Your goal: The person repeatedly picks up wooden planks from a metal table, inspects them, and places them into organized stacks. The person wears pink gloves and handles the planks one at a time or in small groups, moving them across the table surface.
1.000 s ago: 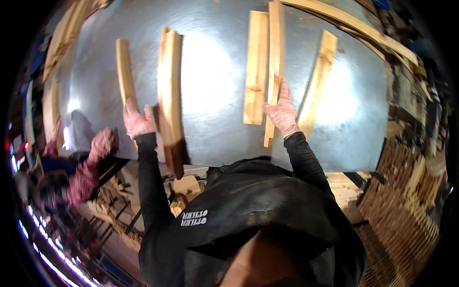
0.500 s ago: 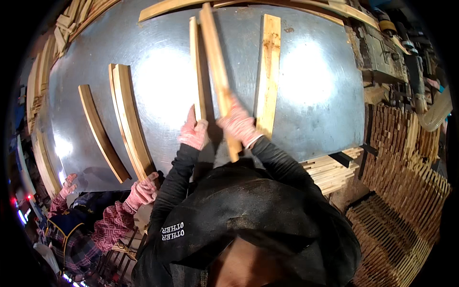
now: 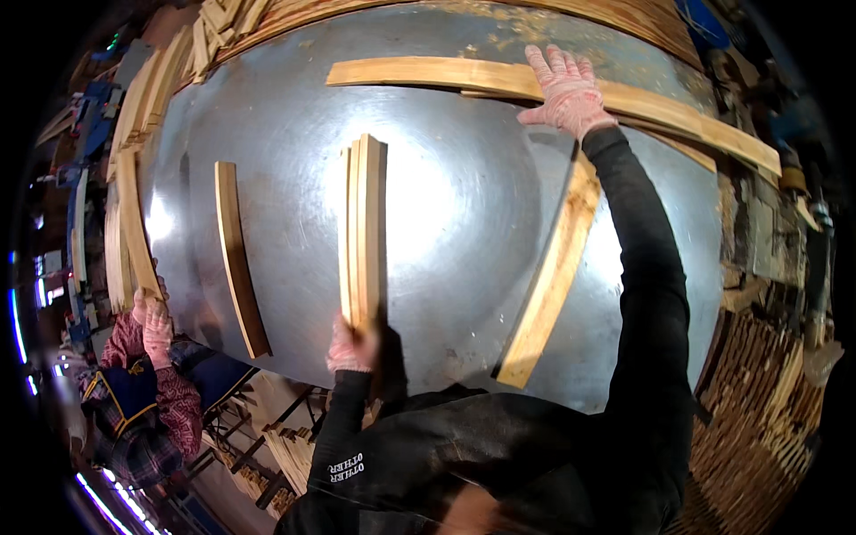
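Observation:
My left hand [image 3: 350,346], in a pinkish-white knit glove, is closed on the near end of a small bundle of wooden strips [image 3: 358,232], which lie side by side on the metal tabletop [image 3: 464,214] and point away from me. Far off to the right, my right hand [image 3: 568,96], gloved alike, lies with fingers spread across a long wooden board [image 3: 428,71] near the table's far side. Below that hand a wooden strip [image 3: 553,267] rests at a slant, its far end partly hidden behind my right forearm.
A single strip [image 3: 235,259] lies left of the bundle. At the left edge a co-worker's gloved hands [image 3: 153,328] hold a plank [image 3: 135,223]. Wood pieces [image 3: 223,27] are piled at the far left, sawdust [image 3: 499,27] lies at the far side, and stacked slats [image 3: 767,410] stand at right.
My right hand has left a strip and reached to the far board. My left hand, earlier on one strip, now grips a bundle. The co-worker's hands moved to a plank; the view shifted.

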### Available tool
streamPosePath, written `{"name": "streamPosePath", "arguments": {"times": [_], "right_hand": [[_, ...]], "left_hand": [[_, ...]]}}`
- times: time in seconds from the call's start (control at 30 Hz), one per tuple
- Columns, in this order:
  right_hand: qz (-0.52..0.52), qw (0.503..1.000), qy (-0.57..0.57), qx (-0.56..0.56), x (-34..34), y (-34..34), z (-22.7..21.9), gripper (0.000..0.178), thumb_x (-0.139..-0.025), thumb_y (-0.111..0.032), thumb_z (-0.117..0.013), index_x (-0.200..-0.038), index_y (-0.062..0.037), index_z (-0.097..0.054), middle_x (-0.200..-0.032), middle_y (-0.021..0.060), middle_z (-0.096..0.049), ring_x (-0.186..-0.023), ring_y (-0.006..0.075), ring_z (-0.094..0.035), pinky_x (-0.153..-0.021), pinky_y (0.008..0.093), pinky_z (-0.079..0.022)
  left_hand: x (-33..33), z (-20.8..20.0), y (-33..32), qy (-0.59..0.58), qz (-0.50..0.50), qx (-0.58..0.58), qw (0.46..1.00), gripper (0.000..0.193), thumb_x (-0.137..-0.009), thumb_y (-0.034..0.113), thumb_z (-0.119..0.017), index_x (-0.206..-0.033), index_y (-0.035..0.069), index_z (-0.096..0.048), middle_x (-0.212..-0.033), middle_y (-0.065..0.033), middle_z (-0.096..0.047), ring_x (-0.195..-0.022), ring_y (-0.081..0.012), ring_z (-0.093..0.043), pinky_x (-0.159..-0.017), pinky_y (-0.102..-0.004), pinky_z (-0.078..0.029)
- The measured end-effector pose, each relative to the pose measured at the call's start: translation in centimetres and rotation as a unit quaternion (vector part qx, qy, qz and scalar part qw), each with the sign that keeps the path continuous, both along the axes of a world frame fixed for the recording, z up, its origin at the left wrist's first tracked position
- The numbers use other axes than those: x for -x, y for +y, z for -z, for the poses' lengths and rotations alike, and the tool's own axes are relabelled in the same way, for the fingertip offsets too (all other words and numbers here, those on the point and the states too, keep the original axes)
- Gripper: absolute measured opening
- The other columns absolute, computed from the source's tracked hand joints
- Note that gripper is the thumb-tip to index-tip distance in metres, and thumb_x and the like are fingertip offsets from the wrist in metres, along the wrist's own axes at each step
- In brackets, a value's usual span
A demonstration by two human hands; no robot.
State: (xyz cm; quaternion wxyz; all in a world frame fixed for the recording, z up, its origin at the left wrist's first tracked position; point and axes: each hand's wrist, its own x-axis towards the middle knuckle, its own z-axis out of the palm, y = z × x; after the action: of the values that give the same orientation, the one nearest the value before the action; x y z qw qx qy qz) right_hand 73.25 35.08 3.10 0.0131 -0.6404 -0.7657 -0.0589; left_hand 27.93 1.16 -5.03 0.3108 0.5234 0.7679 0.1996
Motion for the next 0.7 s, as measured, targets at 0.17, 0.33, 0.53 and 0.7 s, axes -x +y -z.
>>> {"name": "streamPosePath", "arguments": {"times": [0.17, 0.33, 0.53, 0.7], "right_hand": [[0.009, 0.99, -0.065, 0.128, -0.7, 5.9, 4.0, 0.081, -0.079, -0.021, -0.067, -0.15, -0.0174, -0.029, -0.134, 0.0181, -0.053, -0.124, 0.0332, -0.052, -0.104, 0.0456, -0.039], [-0.001, 0.955, 0.035, 0.295, 3.4, 3.7, 1.0, 0.083, -0.071, -0.012, -0.068, -0.147, -0.0068, -0.035, -0.129, 0.02, -0.057, -0.111, 0.0346, -0.059, -0.097, 0.0377, -0.048], [0.079, 0.473, 0.676, 0.56, 6.0, -4.7, 0.9, 0.043, -0.082, -0.025, -0.074, -0.108, 0.0054, -0.059, -0.09, 0.0167, -0.067, -0.072, 0.0245, -0.067, -0.066, 0.0388, -0.059], [-0.151, 0.755, 0.596, 0.229, 10.0, -11.4, 7.8, 0.062, -0.08, -0.023, -0.075, -0.131, 0.0009, -0.049, -0.115, 0.0238, -0.061, -0.104, 0.0366, -0.062, -0.094, 0.0414, -0.05]], "left_hand": [[4.9, -2.9, -0.7, 0.017, -0.074, 0.081, 0.994, 0.078, -0.077, 0.013, -0.071, -0.143, 0.006, -0.031, -0.13, -0.0172, -0.056, -0.114, -0.0297, -0.06, -0.095, -0.0376, -0.048], [3.3, -4.8, 0.2, 0.349, 0.038, 0.058, 0.935, 0.084, -0.075, 0.029, -0.076, -0.142, 0.002, -0.033, -0.136, -0.0264, -0.046, -0.124, -0.0424, -0.047, -0.1, -0.0459, -0.043], [-9.5, -10.3, 6.2, -0.171, 0.039, -0.028, 0.984, 0.071, -0.084, 0.026, -0.069, -0.14, -0.005, -0.038, -0.133, -0.0256, -0.051, -0.123, -0.0326, -0.052, -0.103, -0.0395, -0.043], [-15.2, -3.2, 8.4, -0.475, 0.094, 0.107, 0.868, 0.08, -0.08, 0.043, -0.076, -0.136, -0.004, -0.043, -0.116, -0.0157, -0.061, -0.102, -0.0199, -0.058, -0.091, -0.0323, -0.047]]}}
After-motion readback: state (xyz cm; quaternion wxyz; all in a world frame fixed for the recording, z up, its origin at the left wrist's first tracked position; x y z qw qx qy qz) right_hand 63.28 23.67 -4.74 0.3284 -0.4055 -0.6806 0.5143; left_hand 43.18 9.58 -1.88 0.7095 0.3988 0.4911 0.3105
